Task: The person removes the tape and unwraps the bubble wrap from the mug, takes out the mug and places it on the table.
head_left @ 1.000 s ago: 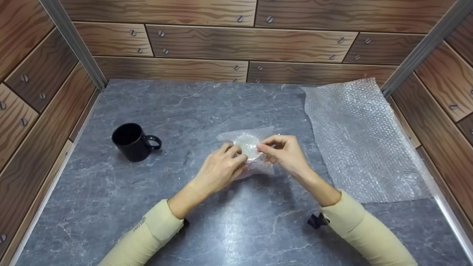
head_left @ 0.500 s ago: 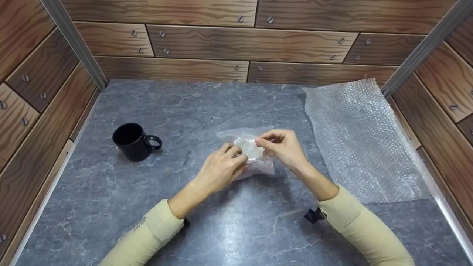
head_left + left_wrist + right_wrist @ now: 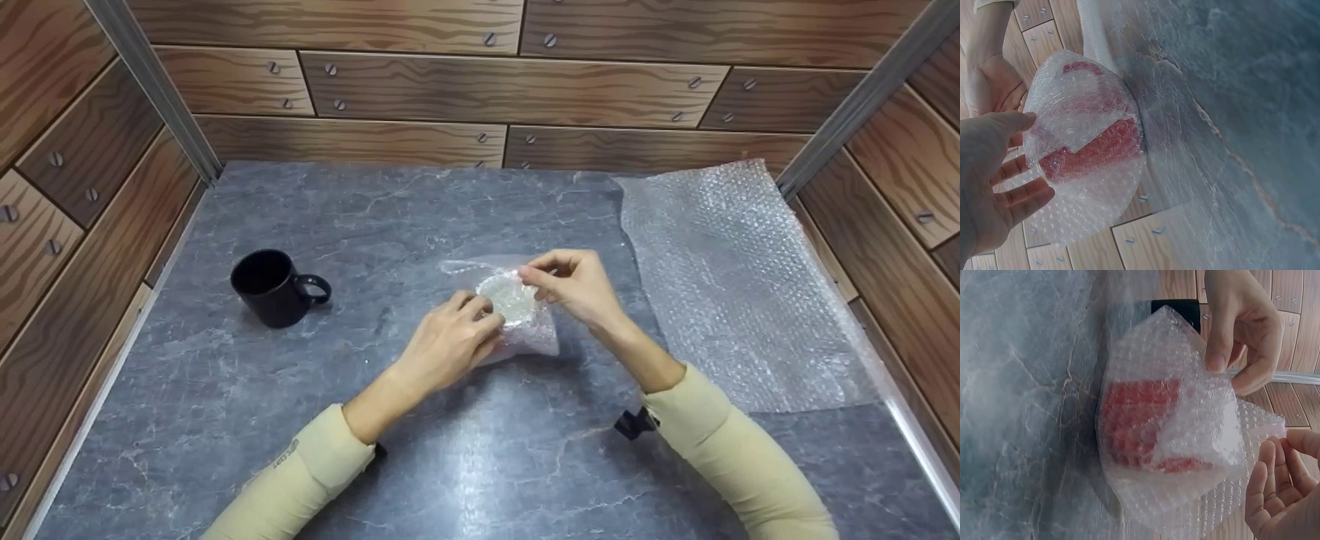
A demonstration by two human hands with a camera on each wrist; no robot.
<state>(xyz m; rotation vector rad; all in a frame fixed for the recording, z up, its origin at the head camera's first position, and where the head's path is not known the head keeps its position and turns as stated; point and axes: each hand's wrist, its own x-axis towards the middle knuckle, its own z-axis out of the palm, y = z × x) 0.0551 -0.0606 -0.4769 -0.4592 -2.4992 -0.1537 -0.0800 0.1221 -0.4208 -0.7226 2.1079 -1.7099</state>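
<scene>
A red mug [image 3: 1098,149] stands on the table inside bubble wrap [image 3: 1196,399], its colour and a curved handle shape showing through. My left hand [image 3: 450,337] holds the bundle near its top, its thumb [image 3: 1217,354] pressing the wrap. On the other side my right hand [image 3: 577,292] pinches a thin clear flap [image 3: 1272,430] of the wrapping between thumb and fingertips. The round top of the bundle [image 3: 510,300] shows between the hands in the head view.
A black mug [image 3: 270,289] stands at the left, handle towards the right. A large sheet of bubble wrap [image 3: 742,292] lies flat along the table's right side. Wood-patterned walls [image 3: 502,90] close in the back and both sides of the grey table [image 3: 360,210].
My right hand has moved up and away from me along the top of the bundle, pinching the flap. The left hand has stayed in place on the bundle.
</scene>
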